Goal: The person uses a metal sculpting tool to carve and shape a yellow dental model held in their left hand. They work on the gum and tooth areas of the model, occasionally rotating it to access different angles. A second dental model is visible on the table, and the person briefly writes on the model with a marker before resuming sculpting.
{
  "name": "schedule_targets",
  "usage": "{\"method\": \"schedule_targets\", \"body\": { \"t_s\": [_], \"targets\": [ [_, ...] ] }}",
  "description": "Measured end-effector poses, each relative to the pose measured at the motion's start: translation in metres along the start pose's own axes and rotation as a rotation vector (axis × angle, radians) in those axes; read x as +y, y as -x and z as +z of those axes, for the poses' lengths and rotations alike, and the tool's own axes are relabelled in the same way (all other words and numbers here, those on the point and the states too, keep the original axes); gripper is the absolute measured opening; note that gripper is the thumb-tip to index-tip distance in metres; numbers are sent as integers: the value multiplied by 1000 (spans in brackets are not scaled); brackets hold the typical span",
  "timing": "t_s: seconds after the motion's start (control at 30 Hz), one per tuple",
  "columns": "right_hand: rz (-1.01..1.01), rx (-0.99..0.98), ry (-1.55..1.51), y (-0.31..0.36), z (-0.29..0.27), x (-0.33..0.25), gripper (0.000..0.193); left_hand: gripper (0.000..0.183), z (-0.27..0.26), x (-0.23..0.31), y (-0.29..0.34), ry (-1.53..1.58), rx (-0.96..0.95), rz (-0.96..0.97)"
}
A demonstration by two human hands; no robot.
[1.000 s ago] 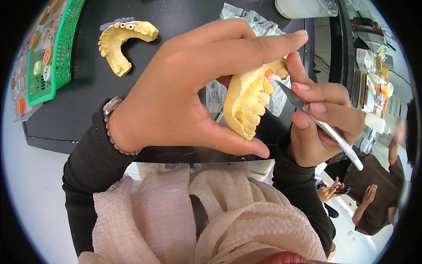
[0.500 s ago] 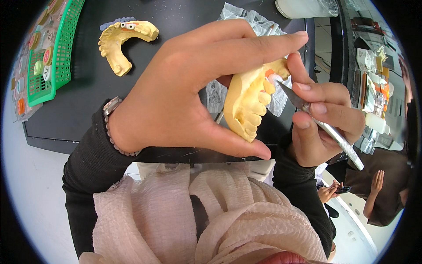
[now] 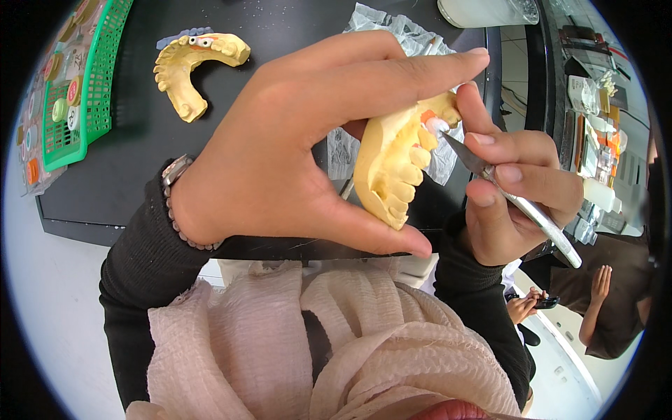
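Note:
Between the thumb and fingers of my left hand is a yellow plaster dental model, tilted with its row of teeth toward the right. A white tooth sits in it beside an orange-pink gum patch. My right hand grips a craft knife by its silver knurled handle. The knife's pointed blade reaches the white tooth; whether it touches I cannot tell. My right fingertips are close to the model's far end, partly behind my left index finger.
A second yellow dental model lies on the black table at the far left, near a green basket of small jars. Crumpled clear plastic lies behind my hands. A translucent container stands far right. Other people are at lower right.
Hardly anything differs. The blade tip and the dental model have shifted very slightly, and both hands keep their grip.

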State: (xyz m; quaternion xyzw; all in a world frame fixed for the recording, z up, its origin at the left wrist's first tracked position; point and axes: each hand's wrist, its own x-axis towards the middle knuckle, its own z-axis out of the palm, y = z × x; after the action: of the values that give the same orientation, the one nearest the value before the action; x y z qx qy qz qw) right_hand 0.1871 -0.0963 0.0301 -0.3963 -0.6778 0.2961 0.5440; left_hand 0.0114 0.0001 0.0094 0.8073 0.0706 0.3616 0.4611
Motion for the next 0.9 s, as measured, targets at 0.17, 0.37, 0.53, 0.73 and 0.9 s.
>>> {"method": "schedule_targets", "body": {
  "t_s": [0.17, 0.37, 0.53, 0.73, 0.9],
  "targets": [
    [-14, -15, 13, -1, -1, 0, 23, 100, 0, 0, -1, -1, -1, -3],
    [1, 10, 7, 0, 0, -1, 23, 100, 0, 1, 0, 1, 1, -25],
    [-9, -6, 20, -1, 0, 0, 23, 99, 0, 1, 0, -6, -11, -30],
    [10, 125, 18, 1, 7, -3, 24, 94, -2, 3, 1, -22, -21, -66],
    [-47, 145, 142, 1, 9, -3, 27, 86, -1, 0, 1, -53, -16, -15]
  ]
}}
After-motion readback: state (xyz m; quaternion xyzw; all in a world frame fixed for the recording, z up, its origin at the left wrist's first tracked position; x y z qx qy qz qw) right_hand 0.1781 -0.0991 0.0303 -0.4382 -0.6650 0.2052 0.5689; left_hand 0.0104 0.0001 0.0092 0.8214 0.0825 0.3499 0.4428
